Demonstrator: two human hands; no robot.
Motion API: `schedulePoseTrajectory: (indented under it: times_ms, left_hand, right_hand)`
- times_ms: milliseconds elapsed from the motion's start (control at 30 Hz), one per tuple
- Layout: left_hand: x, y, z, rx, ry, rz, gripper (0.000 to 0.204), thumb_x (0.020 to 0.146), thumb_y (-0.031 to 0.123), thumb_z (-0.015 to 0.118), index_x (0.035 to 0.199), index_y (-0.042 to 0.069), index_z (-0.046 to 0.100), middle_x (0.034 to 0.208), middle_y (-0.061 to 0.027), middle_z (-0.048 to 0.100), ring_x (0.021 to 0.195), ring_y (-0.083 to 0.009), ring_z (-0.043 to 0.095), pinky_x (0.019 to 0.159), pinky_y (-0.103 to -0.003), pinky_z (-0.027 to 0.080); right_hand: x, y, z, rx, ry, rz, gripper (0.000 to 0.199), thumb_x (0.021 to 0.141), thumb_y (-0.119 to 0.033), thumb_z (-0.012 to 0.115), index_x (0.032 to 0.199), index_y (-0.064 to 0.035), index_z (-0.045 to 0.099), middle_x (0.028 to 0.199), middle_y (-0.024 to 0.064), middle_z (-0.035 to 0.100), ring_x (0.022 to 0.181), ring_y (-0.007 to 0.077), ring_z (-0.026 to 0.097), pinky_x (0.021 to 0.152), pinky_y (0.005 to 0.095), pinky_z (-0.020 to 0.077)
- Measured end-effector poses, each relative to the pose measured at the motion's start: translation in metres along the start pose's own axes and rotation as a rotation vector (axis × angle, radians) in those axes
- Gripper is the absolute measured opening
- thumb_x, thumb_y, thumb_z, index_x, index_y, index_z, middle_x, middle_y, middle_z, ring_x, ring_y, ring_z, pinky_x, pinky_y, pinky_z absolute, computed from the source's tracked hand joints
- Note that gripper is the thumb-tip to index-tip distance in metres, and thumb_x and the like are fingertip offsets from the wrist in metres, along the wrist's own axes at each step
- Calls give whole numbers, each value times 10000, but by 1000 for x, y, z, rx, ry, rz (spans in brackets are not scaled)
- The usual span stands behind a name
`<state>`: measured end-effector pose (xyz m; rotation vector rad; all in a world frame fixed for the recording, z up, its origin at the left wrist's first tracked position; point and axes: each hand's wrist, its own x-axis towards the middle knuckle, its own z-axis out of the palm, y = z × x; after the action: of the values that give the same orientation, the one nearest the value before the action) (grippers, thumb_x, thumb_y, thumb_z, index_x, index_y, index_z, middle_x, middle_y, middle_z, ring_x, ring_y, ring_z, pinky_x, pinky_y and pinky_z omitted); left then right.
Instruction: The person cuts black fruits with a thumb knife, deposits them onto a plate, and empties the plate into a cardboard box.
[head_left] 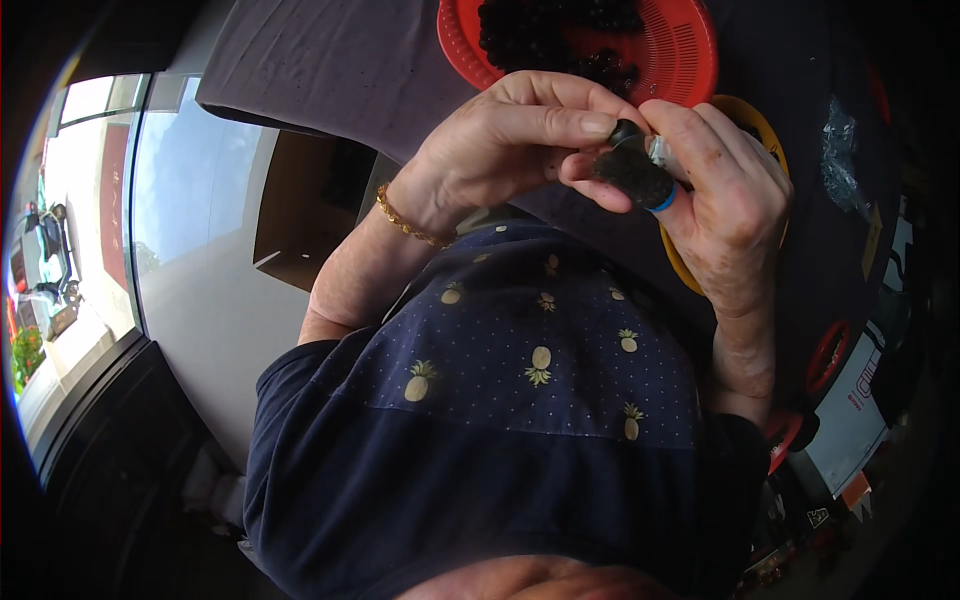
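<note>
Small dark round piece [627, 133] sat right at the tip of the left thumb, on the right side of the left hand [510, 135], whose grip was narrow, pinched on it. Key relation: the piece lay just to the far side of a dark fuzzy piece [635, 178], the two close together, maybe touching; could not tell for sure. The fuzzy piece's long axis ran slantwise, from its far left end to the near right one, where a blue band [664, 201] edged it against the right hand [735, 190]. Left hand was the nearer to the round piece; right hand was the nearer to the fuzzy one, fingers curled, but whether its grip pinched that piece or the thumb wore it could not be told. A bit of white [660, 152] showed between the right fingers and the fuzzy piece. As for looks, the round piece was blackish, smooth, with a slight shine; the fuzzy one was matt, brownish black, stubby, rough all over. Both were held up over the near side of the cloth-covered bench [320, 70], the red basket [695, 60] of dark pieces on the far side, the yellow container [762, 125] partly behind the right hand.
</note>
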<state>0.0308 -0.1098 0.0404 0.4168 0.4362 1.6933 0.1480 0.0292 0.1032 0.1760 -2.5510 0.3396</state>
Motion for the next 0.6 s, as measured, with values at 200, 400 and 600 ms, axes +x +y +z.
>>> schedulePoseTrajectory:
  times_ms: [200, 400, 600]
  left_hand:
    - [6, 0, -2, 8, -21, -10, 300, 859, 143, 553, 1062, -77, 549, 855, -110, 607, 694, -134, 611, 684, -295, 553]
    - [6, -1, -1, -144, -77, -17, 254, 881, 72, 520, 1088, -70, 559, 837, -113, 624, 653, -102, 597, 756, -397, 564]
    - [5, -3, -4, -191, -96, -23, 330, 841, 115, 545, 1113, -70, 520, 934, -149, 610, 830, -206, 624, 810, -338, 534]
  right_hand:
    - [-7, -1, -13, 106, -52, 67, 351, 731, -185, 724, 997, 14, 612, 728, 54, 589, 550, 88, 545, 434, 191, 417]
    - [-17, -9, -6, 39, 176, -51, 328, 787, -184, 673, 1020, 36, 607, 763, 39, 615, 487, 62, 437, 406, 180, 368]
    - [-23, -14, -4, 22, 114, -73, 355, 817, -225, 644, 1061, 31, 604, 708, 19, 607, 469, 64, 416, 394, 194, 339]
